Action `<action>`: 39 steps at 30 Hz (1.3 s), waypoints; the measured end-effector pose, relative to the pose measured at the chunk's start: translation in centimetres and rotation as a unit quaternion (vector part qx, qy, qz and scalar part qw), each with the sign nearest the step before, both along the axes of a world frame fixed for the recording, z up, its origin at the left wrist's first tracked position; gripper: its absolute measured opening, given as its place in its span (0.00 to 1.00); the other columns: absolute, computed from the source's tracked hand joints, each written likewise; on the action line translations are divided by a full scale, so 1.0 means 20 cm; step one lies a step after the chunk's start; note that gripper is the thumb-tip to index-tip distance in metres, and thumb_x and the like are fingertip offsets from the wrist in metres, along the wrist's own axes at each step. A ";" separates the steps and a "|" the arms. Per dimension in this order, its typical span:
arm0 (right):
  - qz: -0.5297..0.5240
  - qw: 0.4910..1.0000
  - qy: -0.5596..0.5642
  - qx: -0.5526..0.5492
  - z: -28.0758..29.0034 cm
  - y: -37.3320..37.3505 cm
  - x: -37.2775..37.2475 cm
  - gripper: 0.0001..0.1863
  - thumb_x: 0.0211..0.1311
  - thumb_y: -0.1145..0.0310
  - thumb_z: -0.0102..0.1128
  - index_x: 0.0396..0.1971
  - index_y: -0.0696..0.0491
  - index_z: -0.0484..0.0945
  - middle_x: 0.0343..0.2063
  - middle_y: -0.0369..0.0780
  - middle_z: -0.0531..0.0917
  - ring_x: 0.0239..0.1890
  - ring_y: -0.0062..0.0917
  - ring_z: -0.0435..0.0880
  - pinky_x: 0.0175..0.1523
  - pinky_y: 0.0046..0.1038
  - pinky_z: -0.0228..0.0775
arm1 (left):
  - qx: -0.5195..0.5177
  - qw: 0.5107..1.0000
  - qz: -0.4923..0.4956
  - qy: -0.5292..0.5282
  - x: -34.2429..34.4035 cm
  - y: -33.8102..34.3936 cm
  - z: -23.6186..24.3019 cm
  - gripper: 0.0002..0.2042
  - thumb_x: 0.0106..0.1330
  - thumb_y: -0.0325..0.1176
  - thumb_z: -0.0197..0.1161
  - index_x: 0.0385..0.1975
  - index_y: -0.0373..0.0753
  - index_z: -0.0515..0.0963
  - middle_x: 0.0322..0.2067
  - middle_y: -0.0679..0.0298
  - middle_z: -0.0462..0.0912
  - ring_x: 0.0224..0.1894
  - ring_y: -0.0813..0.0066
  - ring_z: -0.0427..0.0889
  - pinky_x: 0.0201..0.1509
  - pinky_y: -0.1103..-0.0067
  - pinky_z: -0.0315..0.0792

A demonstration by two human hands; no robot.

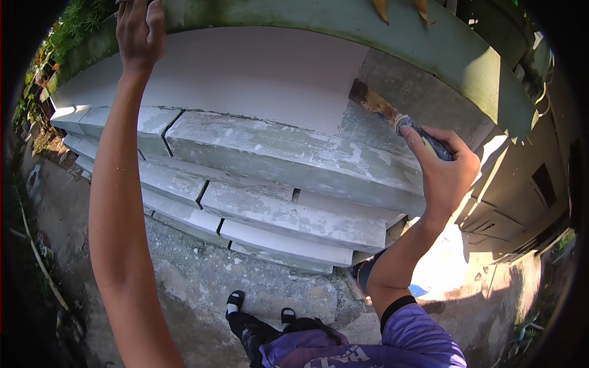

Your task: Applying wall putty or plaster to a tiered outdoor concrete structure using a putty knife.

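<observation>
At lower right, a purple sleeve (423,334) leads to the right hand (451,172), its fingers clamped around the handle of a flat tool (381,107), perhaps a brush. The tool's long axis slants up and left from them, its dark tip over the border between a white patch (257,73) and bare grey surface (399,76). Farther, at upper left, well apart from the tool, the left hand (141,37) is partly cut off; I cannot tell whether its fingers grip anything.
</observation>
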State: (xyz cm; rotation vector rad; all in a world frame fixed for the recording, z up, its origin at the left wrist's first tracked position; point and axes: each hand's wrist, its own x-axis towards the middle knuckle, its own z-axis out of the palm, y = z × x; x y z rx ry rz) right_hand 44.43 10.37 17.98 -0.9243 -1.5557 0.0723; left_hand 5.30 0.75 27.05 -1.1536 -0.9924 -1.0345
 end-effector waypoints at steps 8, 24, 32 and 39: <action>-0.061 0.998 -0.020 -0.001 0.05 0.05 0.00 0.16 0.42 0.63 0.81 0.27 0.58 0.86 0.18 0.34 0.83 0.21 0.13 0.77 0.31 0.18 0.68 | 0.003 1.000 -0.017 -0.007 0.01 0.03 -0.01 0.22 0.67 0.46 0.39 0.45 0.34 0.73 0.43 0.46 0.75 0.47 0.46 0.73 0.55 0.63 0.64; 0.071 0.983 0.170 0.020 0.08 0.06 0.14 0.16 0.42 0.67 0.81 0.30 0.60 0.86 0.22 0.34 0.85 0.24 0.12 0.77 0.31 0.13 0.66 | 0.047 0.995 0.029 0.085 -0.28 0.13 0.02 0.23 0.69 0.43 0.37 0.53 0.40 0.75 0.50 0.50 0.79 0.51 0.51 0.76 0.59 0.64 0.65; 0.042 0.989 0.135 -0.049 0.13 0.03 0.08 0.16 0.43 0.67 0.80 0.31 0.61 0.86 0.23 0.36 0.86 0.26 0.14 0.78 0.37 0.15 0.68 | 0.036 0.997 0.031 0.065 -0.29 0.10 0.01 0.24 0.69 0.44 0.37 0.54 0.41 0.75 0.50 0.51 0.79 0.52 0.50 0.75 0.59 0.65 0.65; 0.033 0.994 0.105 -0.014 0.12 0.12 0.01 0.16 0.43 0.68 0.81 0.31 0.60 0.87 0.23 0.34 0.86 0.24 0.13 0.79 0.34 0.12 0.66 | 0.030 0.996 0.046 0.068 -0.28 0.08 0.01 0.24 0.69 0.44 0.36 0.54 0.40 0.75 0.50 0.50 0.78 0.51 0.49 0.75 0.59 0.64 0.65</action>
